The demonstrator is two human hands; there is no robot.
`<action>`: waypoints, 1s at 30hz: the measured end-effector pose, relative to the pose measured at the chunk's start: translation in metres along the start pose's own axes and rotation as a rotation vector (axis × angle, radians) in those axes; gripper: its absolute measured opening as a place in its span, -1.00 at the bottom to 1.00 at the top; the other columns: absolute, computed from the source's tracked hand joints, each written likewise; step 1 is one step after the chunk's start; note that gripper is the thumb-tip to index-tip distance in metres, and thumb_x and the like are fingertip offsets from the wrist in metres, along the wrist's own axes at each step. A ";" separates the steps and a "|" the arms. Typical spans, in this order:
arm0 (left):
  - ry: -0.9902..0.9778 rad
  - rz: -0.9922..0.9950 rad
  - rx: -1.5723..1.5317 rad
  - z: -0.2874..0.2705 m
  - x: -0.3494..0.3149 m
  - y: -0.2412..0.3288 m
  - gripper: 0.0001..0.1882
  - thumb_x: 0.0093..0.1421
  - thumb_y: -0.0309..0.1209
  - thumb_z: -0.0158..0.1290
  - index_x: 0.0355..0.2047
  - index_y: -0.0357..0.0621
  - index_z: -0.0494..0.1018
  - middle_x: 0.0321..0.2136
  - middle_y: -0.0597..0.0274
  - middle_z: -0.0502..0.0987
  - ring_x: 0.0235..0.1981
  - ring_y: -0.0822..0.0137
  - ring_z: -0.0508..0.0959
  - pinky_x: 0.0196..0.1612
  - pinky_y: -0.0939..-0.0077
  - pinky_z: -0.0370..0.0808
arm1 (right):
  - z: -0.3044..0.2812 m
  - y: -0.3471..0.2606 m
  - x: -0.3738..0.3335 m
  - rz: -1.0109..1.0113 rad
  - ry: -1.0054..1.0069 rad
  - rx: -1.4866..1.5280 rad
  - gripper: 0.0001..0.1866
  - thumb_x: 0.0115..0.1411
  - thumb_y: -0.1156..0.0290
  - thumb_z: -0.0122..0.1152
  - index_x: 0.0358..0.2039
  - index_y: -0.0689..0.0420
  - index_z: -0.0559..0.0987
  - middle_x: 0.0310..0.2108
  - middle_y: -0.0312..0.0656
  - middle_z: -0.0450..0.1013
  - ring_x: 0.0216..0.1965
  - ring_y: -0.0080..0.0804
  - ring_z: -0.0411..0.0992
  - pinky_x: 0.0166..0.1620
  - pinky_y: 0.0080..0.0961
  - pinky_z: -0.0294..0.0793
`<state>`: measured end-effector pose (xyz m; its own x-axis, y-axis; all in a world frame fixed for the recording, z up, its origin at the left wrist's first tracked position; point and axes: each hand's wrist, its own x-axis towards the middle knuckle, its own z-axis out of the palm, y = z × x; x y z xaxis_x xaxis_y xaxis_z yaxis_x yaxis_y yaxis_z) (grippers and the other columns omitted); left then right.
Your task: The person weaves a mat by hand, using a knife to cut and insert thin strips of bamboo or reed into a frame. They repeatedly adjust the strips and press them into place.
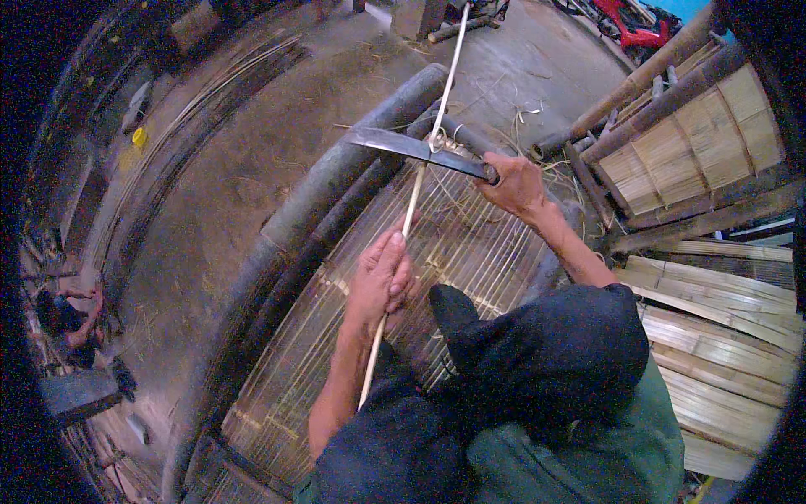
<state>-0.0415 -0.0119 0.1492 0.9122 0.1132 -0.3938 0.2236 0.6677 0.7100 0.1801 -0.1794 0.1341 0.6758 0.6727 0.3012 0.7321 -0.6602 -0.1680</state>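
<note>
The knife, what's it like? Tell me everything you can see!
The knife has a long, dark grey blade that looks like metal. Its tip points toward the left of the picture. The right hand grips the other end, mostly hiding the handle. A thin pale strip crosses the blade and seems to touch it; I can't tell whether the edge has cut in.

No text, label, number or sign can be read: none is made out on the knife blade (pixel 390 144) beside the right hand (pixel 515 186)'s grip, nor on the red motorbike (pixel 623 23) well beyond it.
</note>
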 end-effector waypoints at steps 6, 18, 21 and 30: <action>0.094 -0.013 0.068 0.001 -0.001 0.003 -0.56 0.35 -0.24 -0.18 0.19 -0.10 0.21 -0.84 0.49 0.10 -0.89 0.62 0.04 -0.83 0.70 0.04 | -0.023 -0.009 -0.008 -0.345 -0.103 -0.185 -0.77 -0.12 0.25 0.29 -0.49 0.05 0.48 -0.61 -0.14 0.43 -0.49 -0.10 0.49 -0.42 -0.17 0.42; -0.052 -0.027 0.018 0.013 -0.010 0.002 -0.57 0.35 -0.23 -0.19 0.18 -0.09 0.22 -0.85 0.50 0.08 -0.90 0.62 0.03 -0.83 0.70 0.08 | -0.020 0.024 -0.009 -0.078 0.102 0.073 -0.78 -0.07 0.23 0.27 -0.49 0.05 0.49 -0.60 -0.07 0.43 -0.51 -0.03 0.46 -0.48 -0.25 0.40; -0.096 -0.004 0.018 0.016 -0.007 0.005 -0.58 0.34 -0.21 -0.18 0.16 -0.04 0.25 -0.86 0.53 0.07 -0.90 0.62 0.04 -0.83 0.69 0.11 | -0.015 0.016 -0.013 -0.034 0.082 0.005 -0.79 -0.11 0.28 0.29 -0.53 0.07 0.46 -0.62 -0.08 0.41 -0.52 -0.03 0.45 -0.50 -0.24 0.39; -0.100 0.006 -0.037 0.008 -0.010 0.005 -0.57 0.36 -0.27 -0.21 0.19 -0.12 0.20 -0.85 0.49 0.06 -0.90 0.61 0.00 -0.83 0.70 0.06 | -0.032 0.009 0.005 0.013 -0.003 0.017 -0.77 -0.21 0.33 0.29 -0.48 0.05 0.48 -0.58 -0.13 0.45 -0.45 -0.08 0.49 -0.44 -0.25 0.42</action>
<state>-0.0464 -0.0159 0.1610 0.9437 0.0440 -0.3279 0.2071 0.6943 0.6892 0.1872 -0.1929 0.1645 0.6858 0.6649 0.2958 0.7243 -0.6633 -0.1884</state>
